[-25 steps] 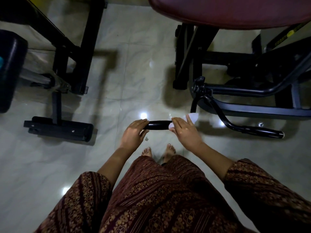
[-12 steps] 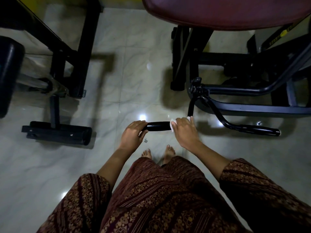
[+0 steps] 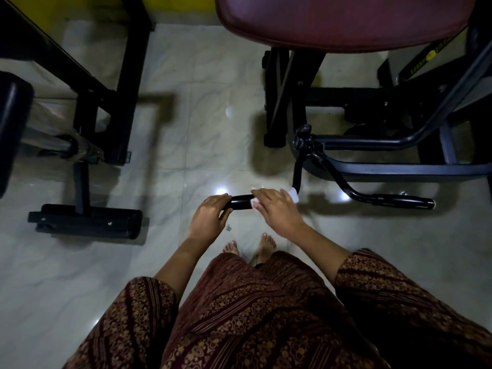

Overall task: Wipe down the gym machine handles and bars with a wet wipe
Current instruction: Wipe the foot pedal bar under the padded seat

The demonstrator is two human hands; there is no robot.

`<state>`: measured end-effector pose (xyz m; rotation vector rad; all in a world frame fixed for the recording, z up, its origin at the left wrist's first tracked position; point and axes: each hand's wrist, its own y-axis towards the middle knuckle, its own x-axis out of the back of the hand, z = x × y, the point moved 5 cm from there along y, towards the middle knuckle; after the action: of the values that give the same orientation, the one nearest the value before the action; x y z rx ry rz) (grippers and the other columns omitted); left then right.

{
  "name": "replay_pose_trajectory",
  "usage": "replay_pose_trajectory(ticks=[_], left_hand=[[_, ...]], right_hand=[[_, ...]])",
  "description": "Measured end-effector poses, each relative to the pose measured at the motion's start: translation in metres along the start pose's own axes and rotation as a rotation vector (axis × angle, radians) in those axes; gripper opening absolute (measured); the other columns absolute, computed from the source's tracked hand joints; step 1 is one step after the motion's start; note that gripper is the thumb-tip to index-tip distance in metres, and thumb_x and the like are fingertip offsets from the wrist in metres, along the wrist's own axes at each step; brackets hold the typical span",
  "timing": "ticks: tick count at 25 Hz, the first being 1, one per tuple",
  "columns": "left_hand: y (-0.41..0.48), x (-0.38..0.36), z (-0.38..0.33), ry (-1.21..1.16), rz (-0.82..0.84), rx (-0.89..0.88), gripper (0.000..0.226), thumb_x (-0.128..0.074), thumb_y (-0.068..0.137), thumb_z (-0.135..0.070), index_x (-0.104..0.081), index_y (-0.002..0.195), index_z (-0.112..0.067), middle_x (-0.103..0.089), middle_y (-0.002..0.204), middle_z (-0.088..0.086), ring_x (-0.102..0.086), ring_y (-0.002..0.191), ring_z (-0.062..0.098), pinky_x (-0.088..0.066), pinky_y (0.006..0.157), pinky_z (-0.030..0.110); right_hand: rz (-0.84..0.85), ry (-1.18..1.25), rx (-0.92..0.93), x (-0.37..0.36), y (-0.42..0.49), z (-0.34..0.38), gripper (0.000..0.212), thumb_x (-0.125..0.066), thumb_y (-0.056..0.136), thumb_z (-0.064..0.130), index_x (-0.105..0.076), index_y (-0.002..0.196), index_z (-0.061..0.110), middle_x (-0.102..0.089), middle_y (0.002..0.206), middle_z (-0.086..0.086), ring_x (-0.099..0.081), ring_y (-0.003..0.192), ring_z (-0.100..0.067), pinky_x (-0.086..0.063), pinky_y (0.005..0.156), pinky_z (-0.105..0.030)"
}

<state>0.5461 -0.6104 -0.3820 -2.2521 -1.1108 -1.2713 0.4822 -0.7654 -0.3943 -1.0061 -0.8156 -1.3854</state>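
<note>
Entry, near handle of the machine: our right grip (image 3: 277, 211) lies over the handle (image 3: 241, 202), fingers folded across it and pressing the wet wipe (image 3: 294, 195) to the black sleeve; white shows at the fingertips and as a tail by the knuckles. Our left grip (image 3: 209, 218) is curled round the handle's free end, steadying it. The handle rises on a bent bar (image 3: 296, 171) to a pivot, from which a second handle (image 3: 399, 201) runs out to the right, well apart. Above hangs a maroon seat pad (image 3: 340, 22); below, bare feet (image 3: 262, 242) on a glossy tiled floor (image 3: 186, 129). Risks, in our judgement: the stretch under the left grip may go unwiped unless that grip shifts; the loose tail of the wipe may bunch or slip out on the stroke; the pivoting bar may swing if the steadying hold slackens; drips could make the tiles slick for bare feet. Change noted: against half a second ago, the right grip sits closer to the left, leaving a shorter bare stretch of handle between them, and more of the wipe's tail shows.
</note>
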Motion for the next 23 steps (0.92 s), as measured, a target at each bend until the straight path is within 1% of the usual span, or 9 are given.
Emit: replay_pose_trajectory(ticks=[2, 4, 6, 8, 11, 15, 17, 19, 23], left_hand=[[-0.002, 0.0, 0.003, -0.005, 0.003, 0.016, 0.031, -0.077, 0.068, 0.002, -0.069, 0.098, 0.003, -0.07, 0.094, 0.019, -0.068, 0.083, 0.033, -0.054, 0.075, 0.044], [-0.004, 0.0, 0.005, -0.014, 0.001, 0.047, 0.03, -0.077, 0.069, 0.002, -0.069, 0.098, 0.004, -0.07, 0.095, 0.019, -0.068, 0.085, 0.035, -0.053, 0.077, 0.045], [-0.007, 0.002, 0.011, -0.022, -0.009, 0.091, 0.029, -0.076, 0.07, 0.002, -0.068, 0.099, 0.005, -0.07, 0.097, 0.021, -0.067, 0.087, 0.036, -0.052, 0.079, 0.045], [-0.011, 0.005, 0.018, -0.055, -0.01, 0.167, 0.028, -0.073, 0.075, 0.001, -0.068, 0.102, 0.005, -0.068, 0.103, 0.021, -0.065, 0.094, 0.038, -0.05, 0.084, 0.043], [-0.019, 0.009, 0.029, -0.116, -0.017, 0.266, 0.03, -0.066, 0.083, -0.004, -0.064, 0.113, 0.001, -0.065, 0.115, 0.017, -0.06, 0.108, 0.033, -0.042, 0.092, 0.034], [-0.02, 0.014, 0.029, -0.139, -0.008, 0.278, 0.032, -0.065, 0.084, -0.004, -0.063, 0.116, 0.0, -0.064, 0.117, 0.016, -0.058, 0.11, 0.032, -0.039, 0.095, 0.032], [-0.013, 0.014, 0.019, -0.107, 0.02, 0.199, 0.031, -0.067, 0.081, -0.002, -0.064, 0.112, 0.001, -0.065, 0.114, 0.018, -0.061, 0.106, 0.034, -0.043, 0.093, 0.037], [-0.005, 0.01, 0.007, -0.09, 0.054, 0.107, 0.031, -0.069, 0.079, -0.001, -0.066, 0.109, 0.003, -0.066, 0.111, 0.021, -0.062, 0.102, 0.037, -0.045, 0.091, 0.041], [0.006, 0.002, -0.014, -0.104, 0.146, 0.051, 0.026, -0.068, 0.079, -0.002, -0.068, 0.105, 0.002, -0.067, 0.106, 0.02, -0.062, 0.099, 0.037, -0.046, 0.087, 0.038]], right_hand=[[-0.1, -0.096, -0.04, 0.012, -0.01, -0.02, 0.025, -0.076, 0.071, 0.003, -0.068, 0.094, -0.002, -0.069, 0.09, -0.019, -0.067, 0.082, -0.034, -0.052, 0.077, -0.053], [-0.103, -0.122, -0.071, 0.013, -0.013, -0.022, 0.024, -0.075, 0.063, -0.011, -0.067, 0.084, -0.006, -0.066, 0.082, -0.023, -0.066, 0.079, -0.039, -0.052, 0.072, -0.055], [-0.064, -0.046, -0.145, 0.003, -0.007, -0.011, 0.029, -0.057, 0.071, -0.015, -0.063, 0.1, -0.011, -0.063, 0.096, -0.029, -0.06, 0.095, -0.044, -0.044, 0.09, -0.056], [0.041, -0.007, -0.194, -0.012, 0.001, 0.01, 0.044, -0.045, 0.081, -0.01, -0.048, 0.125, -0.011, -0.053, 0.12, -0.03, -0.047, 0.117, -0.042, -0.027, 0.108, -0.05], [0.127, -0.044, -0.067, -0.024, 0.021, 0.057, 0.05, -0.044, 0.089, -0.001, -0.034, 0.137, -0.005, -0.045, 0.133, -0.023, -0.04, 0.124, -0.035, -0.014, 0.112, -0.043], [0.074, -0.014, 0.104, -0.026, 0.019, 0.068, 0.057, -0.043, 0.087, -0.009, -0.03, 0.142, -0.001, -0.043, 0.139, -0.02, -0.039, 0.129, -0.032, -0.016, 0.113, -0.044], [0.054, -0.048, 0.045, -0.021, 0.009, 0.04, 0.064, -0.05, 0.08, -0.016, -0.034, 0.14, -0.001, -0.046, 0.138, -0.021, -0.043, 0.129, -0.033, -0.023, 0.112, -0.046], [0.043, -0.061, -0.032, -0.016, 0.0, 0.01, 0.063, -0.063, 0.074, -0.014, -0.044, 0.133, -0.004, -0.055, 0.126, -0.023, -0.053, 0.117, -0.037, -0.034, 0.104, -0.051], [0.154, 0.029, -0.253, -0.004, -0.009, -0.022, 0.048, -0.051, 0.087, -0.003, -0.042, 0.134, 0.003, -0.051, 0.126, -0.017, -0.048, 0.117, -0.033, -0.037, 0.101, -0.04]])
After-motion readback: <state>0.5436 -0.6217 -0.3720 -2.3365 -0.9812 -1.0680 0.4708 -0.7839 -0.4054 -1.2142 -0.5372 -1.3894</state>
